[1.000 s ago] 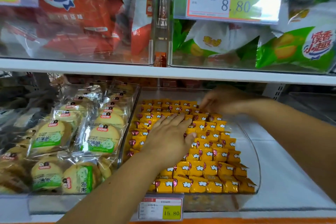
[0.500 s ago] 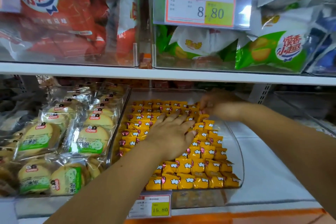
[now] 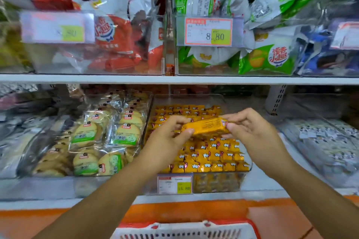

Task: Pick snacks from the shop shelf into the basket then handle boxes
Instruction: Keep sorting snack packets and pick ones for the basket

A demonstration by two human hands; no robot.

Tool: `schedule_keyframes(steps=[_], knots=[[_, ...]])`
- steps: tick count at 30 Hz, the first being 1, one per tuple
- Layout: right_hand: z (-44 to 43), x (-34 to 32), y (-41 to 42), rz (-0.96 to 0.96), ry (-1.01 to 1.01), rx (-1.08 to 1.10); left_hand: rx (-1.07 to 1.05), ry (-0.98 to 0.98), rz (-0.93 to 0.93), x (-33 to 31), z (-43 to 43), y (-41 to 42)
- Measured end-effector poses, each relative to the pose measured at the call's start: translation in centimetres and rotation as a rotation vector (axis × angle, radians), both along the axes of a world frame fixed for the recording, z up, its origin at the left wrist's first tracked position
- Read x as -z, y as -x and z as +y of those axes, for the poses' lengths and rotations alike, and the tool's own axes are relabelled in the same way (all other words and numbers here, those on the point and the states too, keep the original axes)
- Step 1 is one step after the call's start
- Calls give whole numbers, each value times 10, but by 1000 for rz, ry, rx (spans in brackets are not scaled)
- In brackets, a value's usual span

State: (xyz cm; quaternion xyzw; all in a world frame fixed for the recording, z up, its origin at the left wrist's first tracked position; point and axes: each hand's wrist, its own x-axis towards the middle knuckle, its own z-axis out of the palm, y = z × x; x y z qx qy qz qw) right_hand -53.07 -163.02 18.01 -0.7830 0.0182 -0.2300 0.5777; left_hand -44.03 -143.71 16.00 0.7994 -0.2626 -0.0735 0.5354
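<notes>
1. Left hand point(image 3: 167, 138) and right hand point(image 3: 250, 132) each pinch one end of a yellow snack pack point(image 3: 206, 126), above the clear bin point(image 3: 217, 182) of matching packs.
2. Bin sits on the lower shelf point(image 3: 260, 180), biscuit packets point(image 3: 124, 134) alongside.
3. Red-rimmed basket point(image 3: 250, 223) below.

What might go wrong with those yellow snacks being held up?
The yellow-orange bundle of wrapped snacks is only pinched at its ends by the left hand and right hand; it might buckle and scatter.
The red plastic basket sits well below, near the frame's bottom edge, so dropped packets could miss it.
</notes>
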Motion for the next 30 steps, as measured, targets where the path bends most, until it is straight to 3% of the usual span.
schedule_keyframes(steps=[3, 5, 9, 13, 27, 30], knots=[[18, 10, 17, 88, -169, -61, 85, 216, 346, 0, 22, 23], [26, 15, 24, 179, -220, -125, 64, 276, 422, 4, 31, 36], [34, 23, 26, 316, -324, -161, -37, 390, 442, 14, 42, 40], [36, 28, 24, 287, -255, -156, -20, 422, 462, 14, 49, 36], [14, 31, 7, 325, -519, -316, 141, 480, 565, 14, 57, 20], [11, 31, 10, 307, -485, -335, 117, 473, 531, 15, 56, 22]])
